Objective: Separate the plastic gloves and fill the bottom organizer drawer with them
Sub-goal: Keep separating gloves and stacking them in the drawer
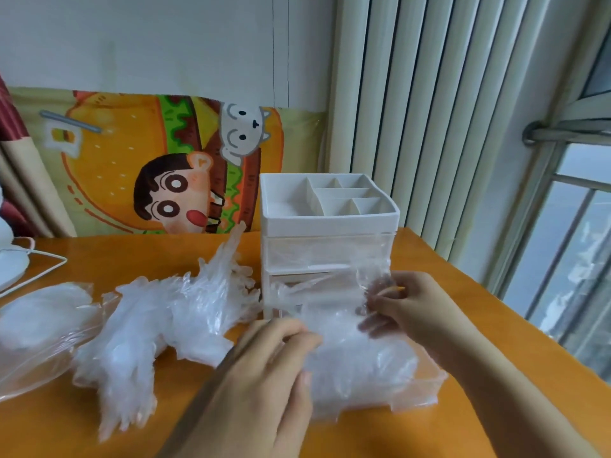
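Hands work over a clear drawer (420,388) pulled out of a white desktop organizer (327,239) on an orange table (463,292). The drawer, the lowest of the unit, sits open in front of the organizer and is heaped with crumpled transparent plastic gloves (357,358), which rise above its rim. The left hand (264,365) reaches in from the bottom of the picture, its fingers curled and pinching a fold of the thin plastic at the near left edge of the heap. The right hand (406,305) comes in from the right, fingers bent around another part of the same film just in front of the organizer's lower face; a stretch of plastic is drawn up between the two hands and partly veils the drawer slot behind it.

To the left of the drawer, a loose pile of gloves (158,322) sprawls across the tabletop, some of its fingers sticking upward and others trailing toward the near edge. Farther left lies a clear plastic bag (43,332) with a whitish wad of gloves inside. A white cord (43,269) loops at the far left edge of the table.

Behind the table hangs a cartoon-printed cloth (148,160) showing a burger and a wide-eyed character. Pale vertical curtain folds (429,110) and a window frame (562,180) fill the right side.
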Available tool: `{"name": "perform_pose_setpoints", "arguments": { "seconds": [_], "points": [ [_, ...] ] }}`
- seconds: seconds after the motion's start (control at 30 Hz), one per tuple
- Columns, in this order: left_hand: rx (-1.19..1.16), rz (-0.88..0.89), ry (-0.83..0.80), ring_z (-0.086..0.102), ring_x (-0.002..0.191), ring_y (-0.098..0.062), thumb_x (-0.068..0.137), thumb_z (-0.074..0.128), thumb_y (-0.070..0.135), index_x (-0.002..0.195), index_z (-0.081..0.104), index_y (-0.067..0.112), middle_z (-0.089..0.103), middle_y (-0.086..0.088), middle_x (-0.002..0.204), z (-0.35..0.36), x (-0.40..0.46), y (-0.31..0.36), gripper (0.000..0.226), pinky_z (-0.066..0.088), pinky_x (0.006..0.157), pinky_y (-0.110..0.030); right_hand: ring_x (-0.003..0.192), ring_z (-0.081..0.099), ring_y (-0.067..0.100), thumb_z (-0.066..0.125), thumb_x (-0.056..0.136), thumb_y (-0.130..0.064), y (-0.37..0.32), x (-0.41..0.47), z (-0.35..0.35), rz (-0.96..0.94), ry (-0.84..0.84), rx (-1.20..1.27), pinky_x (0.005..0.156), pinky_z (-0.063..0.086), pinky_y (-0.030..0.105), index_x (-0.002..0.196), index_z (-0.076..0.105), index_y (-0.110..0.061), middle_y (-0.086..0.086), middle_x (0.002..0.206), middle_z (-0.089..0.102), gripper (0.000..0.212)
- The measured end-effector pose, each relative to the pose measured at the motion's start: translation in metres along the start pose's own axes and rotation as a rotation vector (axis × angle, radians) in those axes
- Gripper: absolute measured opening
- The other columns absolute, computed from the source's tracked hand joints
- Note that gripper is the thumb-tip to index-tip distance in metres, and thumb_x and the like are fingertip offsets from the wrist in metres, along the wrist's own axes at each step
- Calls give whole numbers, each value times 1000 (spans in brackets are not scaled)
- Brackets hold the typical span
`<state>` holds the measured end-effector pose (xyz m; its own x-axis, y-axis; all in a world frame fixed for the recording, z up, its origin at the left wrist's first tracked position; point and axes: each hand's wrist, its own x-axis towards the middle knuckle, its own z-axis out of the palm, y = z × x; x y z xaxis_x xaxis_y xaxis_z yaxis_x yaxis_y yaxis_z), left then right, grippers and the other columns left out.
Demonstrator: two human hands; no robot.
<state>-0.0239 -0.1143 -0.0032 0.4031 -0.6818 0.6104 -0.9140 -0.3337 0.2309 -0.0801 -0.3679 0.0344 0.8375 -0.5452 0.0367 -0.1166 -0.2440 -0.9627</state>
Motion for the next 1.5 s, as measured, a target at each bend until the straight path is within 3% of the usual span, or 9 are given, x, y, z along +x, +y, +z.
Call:
{"name": "perform_pose_setpoints", "arguments": {
  "seconds": [0.13,0.3,0.53,0.67,0.9,1.03,1.17,1.37,1.5],
  "points": [
    [-125,-64,-133,38,123,6,107,42,33,133,53,36,35,27,125,11,53,25,28,37,102,-13,69,78,31,62,99,5,18,0,5,-3,0,-146,62,66,41,93,68,6,15,77,78,8],
    [62,-362,-581,26,142,-19,97,43,66,150,33,26,28,4,146,66,83,11,68,36,115,-42,69,69,16,64,87,-12,32,7,4,-142,92,-731,57,59,38,69,62,-21,-5,73,73,21],
    [78,-487,-810,8,157,-27,79,61,78,164,1,30,3,5,168,77,97,10,114,33,119,-50,70,59,21,66,93,-19,35,13,-5,-90,155,-1038,53,46,34,89,55,-22,-3,82,63,11],
    [126,-529,-968,25,154,-34,83,67,66,164,-8,24,-7,-2,173,82,108,11,119,43,115,-46,74,61,22,69,86,-7,38,14,-3,-82,142,-1067,54,52,35,95,54,-20,-2,86,62,22],
    [189,-498,-1010,30,151,-37,87,71,47,162,-12,13,4,-9,172,92,110,13,117,44,114,-47,79,45,15,72,77,8,31,7,4,-152,187,-1061,51,30,21,112,40,-22,-1,103,43,56],
    [151,-401,-977,39,142,-36,92,64,47,159,23,17,28,-14,160,92,105,12,84,45,111,-49,117,51,14,69,90,-15,27,1,17,-195,-114,-850,91,53,27,129,55,-29,-8,132,49,44],
    [74,-494,-947,28,152,-29,87,71,41,164,-1,22,9,0,171,86,102,7,108,43,114,-44,146,40,23,69,91,-24,28,0,18,43,-418,-924,111,48,38,161,33,-35,-10,165,28,80],
    [181,-457,-986,17,155,-35,78,77,53,164,-4,26,17,-4,169,52,109,14,121,25,125,-45,146,40,33,78,84,-39,24,5,18,124,-519,-921,106,50,43,161,12,-57,-8,167,18,104],
    [221,-434,-838,28,140,-26,86,63,45,150,30,31,32,2,148,27,109,24,73,27,114,-37,149,29,35,78,83,-42,27,7,28,64,-568,-1026,112,46,52,159,1,-60,-5,160,19,110]
  ]
}}
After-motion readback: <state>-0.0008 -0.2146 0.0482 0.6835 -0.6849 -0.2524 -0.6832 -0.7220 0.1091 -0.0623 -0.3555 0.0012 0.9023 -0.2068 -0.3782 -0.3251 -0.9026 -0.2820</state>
